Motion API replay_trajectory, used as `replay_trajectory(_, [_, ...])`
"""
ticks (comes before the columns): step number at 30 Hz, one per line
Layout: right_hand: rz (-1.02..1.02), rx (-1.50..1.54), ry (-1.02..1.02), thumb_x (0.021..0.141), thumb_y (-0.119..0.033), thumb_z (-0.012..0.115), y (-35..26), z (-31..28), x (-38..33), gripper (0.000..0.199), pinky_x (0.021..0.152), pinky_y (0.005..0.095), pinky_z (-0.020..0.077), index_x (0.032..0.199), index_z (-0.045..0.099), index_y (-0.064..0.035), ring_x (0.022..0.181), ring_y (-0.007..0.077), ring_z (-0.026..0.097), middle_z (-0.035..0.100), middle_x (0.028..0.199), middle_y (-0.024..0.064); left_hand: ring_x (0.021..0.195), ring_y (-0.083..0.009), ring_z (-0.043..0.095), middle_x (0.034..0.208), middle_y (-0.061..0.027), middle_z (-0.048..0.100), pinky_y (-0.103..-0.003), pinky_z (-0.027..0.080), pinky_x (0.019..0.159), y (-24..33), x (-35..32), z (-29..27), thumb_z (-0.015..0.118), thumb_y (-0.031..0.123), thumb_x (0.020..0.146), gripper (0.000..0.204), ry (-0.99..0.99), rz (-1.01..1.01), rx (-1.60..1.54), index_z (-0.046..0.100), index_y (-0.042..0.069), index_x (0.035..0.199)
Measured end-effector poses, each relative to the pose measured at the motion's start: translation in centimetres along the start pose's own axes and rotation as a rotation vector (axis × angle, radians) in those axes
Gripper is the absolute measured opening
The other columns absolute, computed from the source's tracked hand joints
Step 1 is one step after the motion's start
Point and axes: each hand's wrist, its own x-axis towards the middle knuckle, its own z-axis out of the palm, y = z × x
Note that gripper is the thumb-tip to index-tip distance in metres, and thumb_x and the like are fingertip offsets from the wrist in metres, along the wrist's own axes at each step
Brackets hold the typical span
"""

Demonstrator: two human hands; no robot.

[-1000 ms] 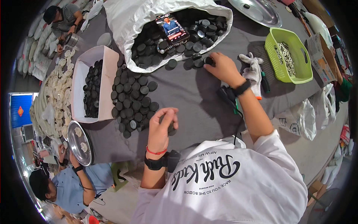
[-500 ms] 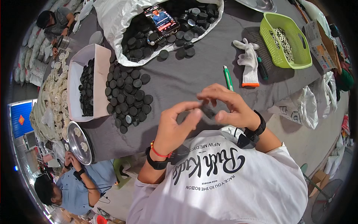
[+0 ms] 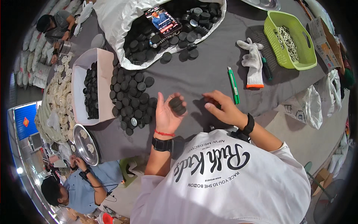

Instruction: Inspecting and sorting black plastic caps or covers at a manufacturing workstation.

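A: Okay, we see the left hand (image 3: 166, 114) palm up, fingers spread, cradling two small round black caps (image 3: 177, 105) above the grey table (image 3: 209, 74).

B: And our right hand (image 3: 223, 109)?

A: Loosely curled, holding nothing, beside the green pen (image 3: 233, 85).

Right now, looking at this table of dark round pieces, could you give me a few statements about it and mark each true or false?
1. The left hand holds small black round discs in its open palm. True.
2. The right hand grips the green pen-shaped tool. False: the tool lies on the grey table, apart from it.
3. The lime green plastic basket holds pale rings. True.
4. The white work glove is worn. False: it lies on the table.
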Motion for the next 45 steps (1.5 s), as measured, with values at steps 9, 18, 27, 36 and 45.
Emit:
replay_trajectory(9, [-0.212,-0.139,-0.031,0.088,-0.024,0.063,-1.3,-1.6,5.6,0.056,0.086,0.0332,0.0465,0.134,0.041,-0.0024,0.100,0.0252,0.057,0.055,0.111,0.0130,0.114,-0.0270,0.051,0.124,-0.0173,0.051,-0.040,0.040,0.100,-0.4,2.4,5.6,0.029,0.063,0.093,0.080,-0.318,-0.202,-0.020,0.032,-0.003,0.136])
replay_trajectory(18, [0.469,1.439,0.448,0.093,-0.015,0.055,2.9,-15.4,12.1,0.023,0.079,0.0408,0.0528,0.099,0.045,0.0050,0.088,0.0288,0.058,0.052,0.099,0.0184,0.102,-0.0217,0.056,0.116,-0.0113,0.056,-0.034,0.045,0.090,-2.1,-0.3,3.7,0.072,0.028,0.078,0.044,-0.314,0.117,1.473,0.061,0.006,0.115])
replay_trajectory(27, [-0.010,1.089,0.749,0.093,-0.004,0.046,2.2,-27.8,21.6,0.052,0.095,0.0482,0.0494,0.130,0.014,0.0141,0.107,0.0418,0.054,0.038,0.125,0.0313,0.102,-0.0274,0.050,0.112,-0.0095,0.054,-0.038,0.045,0.087,-4.6,-1.3,2.0,0.070,0.016,0.073,0.036,-0.522,0.540,2.023,0.063,0.010,0.108])
replay_trajectory(36, [-0.056,0.848,0.338,0.093,-0.009,0.050,-2.1,-15.8,10.2,0.028,0.074,0.0276,0.0477,0.117,0.051,0.0045,0.081,0.0142,0.058,0.063,0.098,0.0102,0.096,-0.0238,0.056,0.111,-0.0098,0.056,-0.035,0.048,0.083,-4.2,-1.3,2.0,0.069,0.008,0.078,0.035,-0.288,0.489,1.797,0.060,0.006,0.112])
replay_trajectory(45, [-0.166,0.234,-0.057,0.089,-0.021,0.061,-4.6,-4.2,-0.3,0.038,0.084,0.0307,0.0438,0.120,0.054,-0.0006,0.101,0.0175,0.055,0.058,0.108,0.0096,0.097,-0.0135,0.060,0.108,-0.0091,0.061,-0.025,0.049,0.084,-1.8,-3.2,6.5,0.073,0.000,0.077,0.044,-0.261,0.257,0.641,0.051,-0.003,0.115])
